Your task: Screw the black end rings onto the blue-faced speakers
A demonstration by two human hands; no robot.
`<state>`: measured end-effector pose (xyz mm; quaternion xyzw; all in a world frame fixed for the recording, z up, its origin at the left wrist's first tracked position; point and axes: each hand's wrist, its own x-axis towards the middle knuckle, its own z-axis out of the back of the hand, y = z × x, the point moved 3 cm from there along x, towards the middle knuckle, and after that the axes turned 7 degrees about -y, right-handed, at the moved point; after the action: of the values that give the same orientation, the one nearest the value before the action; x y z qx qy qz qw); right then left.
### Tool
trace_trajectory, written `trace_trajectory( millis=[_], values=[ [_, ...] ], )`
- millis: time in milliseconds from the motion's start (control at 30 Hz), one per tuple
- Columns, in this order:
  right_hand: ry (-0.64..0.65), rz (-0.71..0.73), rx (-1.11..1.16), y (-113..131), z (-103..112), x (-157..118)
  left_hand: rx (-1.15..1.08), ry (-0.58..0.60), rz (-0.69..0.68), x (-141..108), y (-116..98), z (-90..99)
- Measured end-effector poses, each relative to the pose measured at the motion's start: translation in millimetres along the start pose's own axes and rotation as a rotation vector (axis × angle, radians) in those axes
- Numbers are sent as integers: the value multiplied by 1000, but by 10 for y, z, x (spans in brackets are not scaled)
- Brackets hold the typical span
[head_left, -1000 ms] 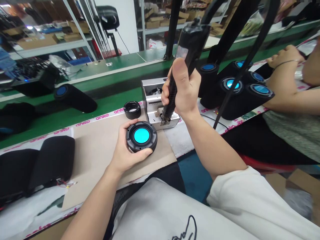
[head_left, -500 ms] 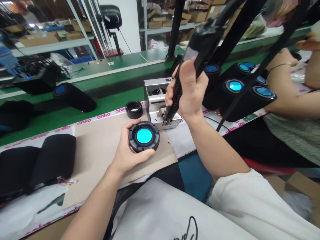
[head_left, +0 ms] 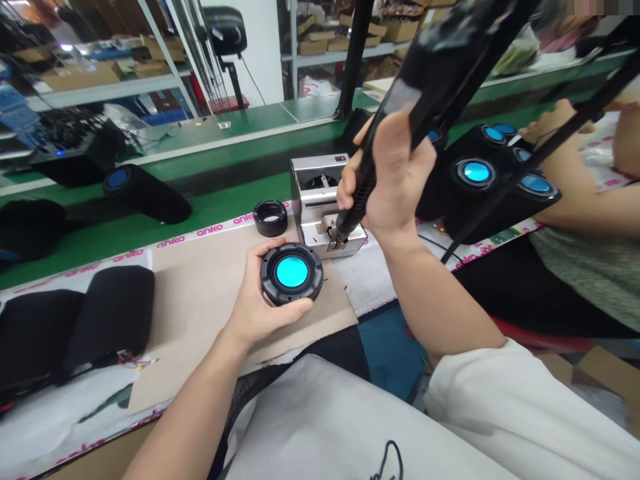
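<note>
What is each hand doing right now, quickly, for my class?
Left hand: closed around the round black speaker.
Right hand: closed on the black power screwdriver.

glossy blue disc [head_left: 292, 272], matt black ring [head_left: 271, 219], shiny metal box [head_left: 320, 200]

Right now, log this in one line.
left hand: holds blue-centred disc | right hand: holds black driver, tip at silver machine | black ring: beyond disc

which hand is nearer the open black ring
Left. The left hand, holding the blue-centred speaker part, is just on the near side of the open black ring; the right hand, gripping an electric screwdriver, is farther off to the right.
</note>
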<state>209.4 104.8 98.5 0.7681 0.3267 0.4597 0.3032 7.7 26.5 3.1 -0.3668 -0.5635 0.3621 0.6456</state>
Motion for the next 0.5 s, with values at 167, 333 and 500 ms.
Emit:
trace_trajectory(
  millis=[167,333,500],
  values=[
    [25,-35,-45,-260,17,24,-35,8,-39,4,13,-1],
    [107,-73,-16,-177,0,-71,-21,0,2,-4,15,-2],
    [65,-69,58,369,-181,-104,-45,22,77,-27,8,2]
  ],
)
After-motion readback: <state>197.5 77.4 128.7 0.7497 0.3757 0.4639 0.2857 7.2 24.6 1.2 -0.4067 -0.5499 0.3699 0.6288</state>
